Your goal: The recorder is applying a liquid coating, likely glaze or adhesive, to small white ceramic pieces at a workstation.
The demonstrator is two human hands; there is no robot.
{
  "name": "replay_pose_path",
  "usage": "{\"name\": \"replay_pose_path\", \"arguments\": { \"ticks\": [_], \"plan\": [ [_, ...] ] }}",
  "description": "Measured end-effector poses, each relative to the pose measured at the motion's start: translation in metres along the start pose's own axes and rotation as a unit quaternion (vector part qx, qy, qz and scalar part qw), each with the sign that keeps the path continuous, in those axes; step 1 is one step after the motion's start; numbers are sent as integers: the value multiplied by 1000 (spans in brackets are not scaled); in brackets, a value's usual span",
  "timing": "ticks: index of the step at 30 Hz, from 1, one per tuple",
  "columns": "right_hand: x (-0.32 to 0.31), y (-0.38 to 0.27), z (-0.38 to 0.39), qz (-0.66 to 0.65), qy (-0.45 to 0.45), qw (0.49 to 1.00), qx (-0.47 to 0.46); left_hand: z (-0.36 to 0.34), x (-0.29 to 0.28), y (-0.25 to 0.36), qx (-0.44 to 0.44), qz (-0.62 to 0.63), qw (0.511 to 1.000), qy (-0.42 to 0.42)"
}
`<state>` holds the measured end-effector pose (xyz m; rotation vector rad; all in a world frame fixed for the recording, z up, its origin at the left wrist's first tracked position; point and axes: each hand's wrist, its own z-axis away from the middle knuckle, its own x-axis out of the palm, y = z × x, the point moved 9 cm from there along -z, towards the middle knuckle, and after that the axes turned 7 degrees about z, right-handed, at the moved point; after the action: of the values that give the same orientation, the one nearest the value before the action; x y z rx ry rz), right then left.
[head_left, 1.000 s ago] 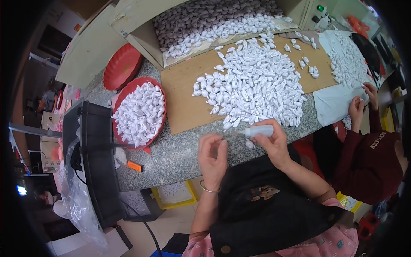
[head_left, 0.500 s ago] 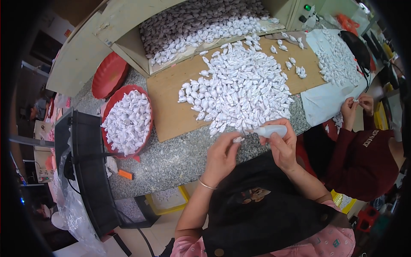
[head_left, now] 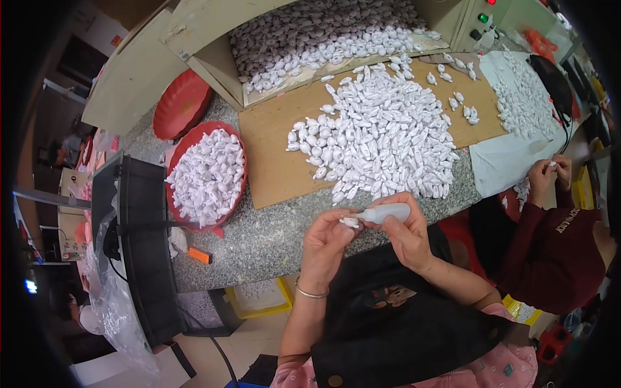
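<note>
Between the fingertips of my left hand point(head_left: 321, 249) is a small white plastic piece point(head_left: 350, 222), partly covered by the thumb. My right hand point(head_left: 409, 238) is wrapped round a translucent squeeze bottle point(head_left: 391, 212), tilted nearly level. Its thin nozzle points left and reaches the small piece; whether it touches cannot be made out. Just beyond my hands, a large pile of white pieces point(head_left: 394, 139), some rounded and some slim, covers much of a brown board point(head_left: 265, 158) on a speckled grey counter point(head_left: 259, 253).
A red bowl point(head_left: 244, 174) heaped with white pieces stands at left, a second red bowl point(head_left: 178, 107) behind it. An open cabinet point(head_left: 217, 84) holds more pieces. A black crate point(head_left: 145, 239) and an orange object point(head_left: 200, 255) lie left. A co-worker point(head_left: 546, 258) handles something small at right.
My hands have drawn together, and the bottle has moved left and tipped toward level, its nozzle now at the small piece. The whole view has shifted slightly.
</note>
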<state>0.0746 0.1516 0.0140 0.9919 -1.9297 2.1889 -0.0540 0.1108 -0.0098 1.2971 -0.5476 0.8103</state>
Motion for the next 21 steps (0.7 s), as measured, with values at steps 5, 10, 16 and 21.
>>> {"name": "replay_pose_path", "arguments": {
  "ticks": [5,10,16,21],
  "plan": [
    [7,0,2,28,1,1000,8,1,-3,-10,8,-96,995,-31],
    [9,-5,-1,33,-6,999,18,3,7,-14,-26,-84,996,-16],
    [-1,-34,-1,93,8,995,-20,5,-11,-15,-58,28,998,-6],
    [-14,-57,11,204,-1,975,-87,9,-8,-1,-20,-27,999,-32]
  ]
}}
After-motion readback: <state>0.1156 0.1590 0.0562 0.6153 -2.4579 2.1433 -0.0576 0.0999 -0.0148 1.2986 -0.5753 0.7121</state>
